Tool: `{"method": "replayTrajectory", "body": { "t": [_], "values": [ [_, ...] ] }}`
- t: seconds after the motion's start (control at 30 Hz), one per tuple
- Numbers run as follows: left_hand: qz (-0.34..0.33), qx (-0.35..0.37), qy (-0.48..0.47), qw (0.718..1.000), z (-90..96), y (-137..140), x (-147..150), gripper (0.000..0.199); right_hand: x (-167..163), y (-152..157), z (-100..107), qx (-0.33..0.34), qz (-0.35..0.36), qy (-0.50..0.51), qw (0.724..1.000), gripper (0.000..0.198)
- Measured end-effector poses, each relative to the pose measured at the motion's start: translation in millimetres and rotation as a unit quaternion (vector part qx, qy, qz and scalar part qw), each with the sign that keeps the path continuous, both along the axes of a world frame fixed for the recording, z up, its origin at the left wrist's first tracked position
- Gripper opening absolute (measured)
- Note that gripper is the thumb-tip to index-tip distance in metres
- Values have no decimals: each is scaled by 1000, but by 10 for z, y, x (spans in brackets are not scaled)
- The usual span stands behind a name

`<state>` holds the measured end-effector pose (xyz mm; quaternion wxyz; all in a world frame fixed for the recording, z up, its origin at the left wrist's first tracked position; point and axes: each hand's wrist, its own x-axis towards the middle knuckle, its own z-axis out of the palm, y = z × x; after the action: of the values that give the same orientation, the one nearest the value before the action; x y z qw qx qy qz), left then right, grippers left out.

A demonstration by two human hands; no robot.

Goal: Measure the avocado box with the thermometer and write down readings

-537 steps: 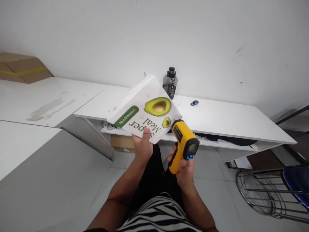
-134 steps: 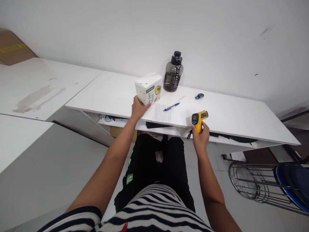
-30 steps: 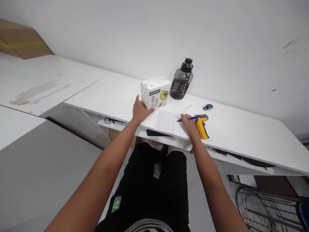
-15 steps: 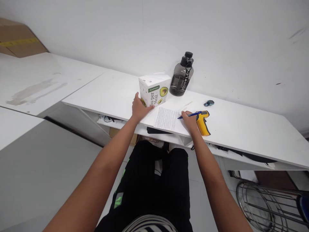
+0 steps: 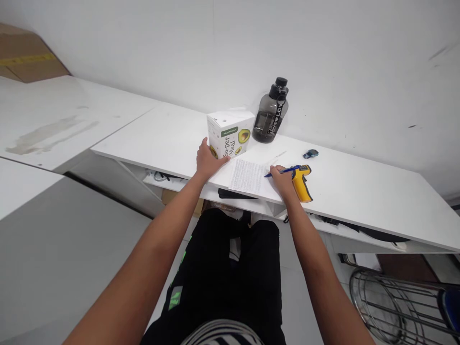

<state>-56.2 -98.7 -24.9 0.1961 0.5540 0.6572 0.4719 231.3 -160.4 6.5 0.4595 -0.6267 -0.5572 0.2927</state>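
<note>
A white box (image 5: 226,136) with avocado pictures and the words "Su-per Meal" stands on the white table (image 5: 345,187). My left hand (image 5: 208,160) grips its lower left corner, thumb across the front and fingers along the side. Just right of the box lies a sheet of paper (image 5: 247,176) covered in handwriting. My right hand (image 5: 282,179) holds a blue pen (image 5: 287,170), its tip at the paper's right part. Right beside that hand lies a yellow and black infrared thermometer gun (image 5: 302,184).
A dark translucent water bottle (image 5: 269,115) stands behind the box, near the wall. A small dark blue object (image 5: 310,154) lies farther right. At the far left sits a cardboard box (image 5: 28,57). A metal wire rack (image 5: 398,302) is below right, and a shelf runs under the tabletop.
The view has shifted very slightly. Both hands, the box, the pen and the paper keep practically the same places.
</note>
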Motion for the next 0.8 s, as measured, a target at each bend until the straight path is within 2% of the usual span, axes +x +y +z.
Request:
{"method": "replayTrajectory", "body": {
  "t": [0.57, 0.8],
  "values": [
    [2, -1, 12, 1000, 10, 5, 7, 116, 5, 18, -1, -5, -18, -4, 1000, 29],
    [-2, -22, 36, 999, 37, -9, 14, 116, 21, 57, -49, 8, -24, -11, 1000, 29]
  ]
}}
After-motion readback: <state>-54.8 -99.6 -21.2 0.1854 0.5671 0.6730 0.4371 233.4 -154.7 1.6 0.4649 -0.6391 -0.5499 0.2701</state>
